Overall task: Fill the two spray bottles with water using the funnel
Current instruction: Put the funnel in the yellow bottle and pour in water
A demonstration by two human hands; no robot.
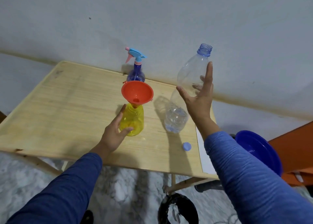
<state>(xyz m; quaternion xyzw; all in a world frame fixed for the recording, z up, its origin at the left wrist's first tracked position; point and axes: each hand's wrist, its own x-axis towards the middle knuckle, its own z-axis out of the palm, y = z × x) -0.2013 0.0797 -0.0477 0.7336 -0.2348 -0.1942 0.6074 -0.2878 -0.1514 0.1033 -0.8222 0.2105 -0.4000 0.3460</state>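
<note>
My left hand (115, 132) is cupping the side of the yellow spray bottle (133, 121), fingers loosely curled around it, and it's standing upright on the desk (67, 108). The orange funnel (137, 92) is sitting in its neck, tilting slightly. My right hand (199, 95) is spreading wide, fingers splayed against the clear water bottle (188, 88), which is leaning, uncapped mouth up, a little water pooling at its base. I'm seeing its blue cap (186, 146) lying near the desk's front edge. The blue spray bottle (136, 67) is standing behind the funnel, sprayer on.
</note>
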